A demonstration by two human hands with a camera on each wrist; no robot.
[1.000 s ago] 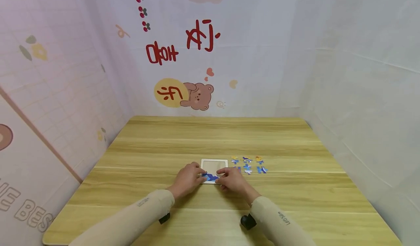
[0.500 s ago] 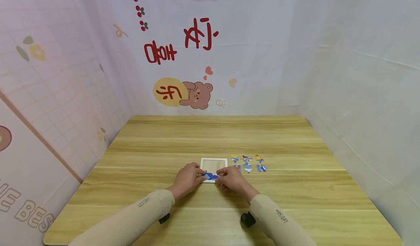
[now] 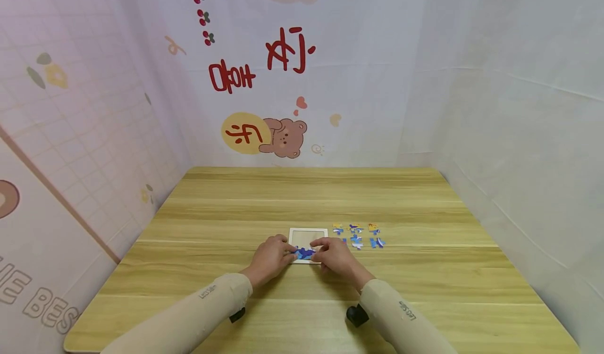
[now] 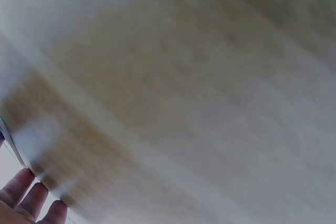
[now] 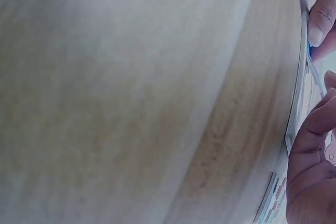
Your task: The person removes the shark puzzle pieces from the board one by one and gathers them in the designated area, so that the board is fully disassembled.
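Observation:
In the head view, a white puzzle frame [image 3: 309, 230] lies on the table, with joined blue and purple jigsaw pieces [image 3: 304, 253] along its near side. My left hand [image 3: 269, 256] is at the frame's near left corner, thumb and forefinger pinching the left end of these pieces. At their right end my right hand [image 3: 336, 255] holds a piece between thumb and forefinger, mostly hidden by the fingers. Three left fingertips [image 4: 34, 198] touch the frame's edge in the left wrist view. A thin sliver [image 5: 315, 74] slants between both hands in the right wrist view.
Several loose jigsaw pieces [image 3: 356, 241] lie in two rows right of the frame, one partly behind my right hand. Wooden table [image 3: 226, 202] surrounds everything, with printed cloth walls [image 3: 368, 92] at the back and sides.
My right fingertips have shifted slightly right and away from me, and the knobbed upper edge of the blue and purple pieces looks different. My left hand stays in place.

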